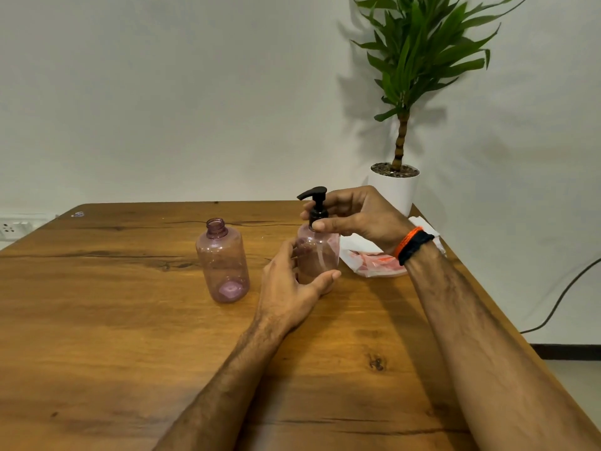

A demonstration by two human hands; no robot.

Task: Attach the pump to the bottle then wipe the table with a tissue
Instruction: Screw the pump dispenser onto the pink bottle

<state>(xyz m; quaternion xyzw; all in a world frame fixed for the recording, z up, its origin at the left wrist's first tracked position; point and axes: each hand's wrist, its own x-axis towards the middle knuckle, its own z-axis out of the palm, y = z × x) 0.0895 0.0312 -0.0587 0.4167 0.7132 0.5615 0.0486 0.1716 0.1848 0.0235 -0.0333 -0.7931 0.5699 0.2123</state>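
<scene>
Your left hand [289, 281] grips the bottle [317, 255] standing at table [130, 320] centre; your right hand [354, 216] fingers pinch the pump [315, 203] collar on its neck. Twisting off-axis could cross-thread it; the empty bottle [222, 262] at 9 o'clock could be knocked.

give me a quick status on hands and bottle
Left hand steadies bottle. Right hand grips black pump on its neck. Tissue pack untouched, nothing blocking.
</scene>
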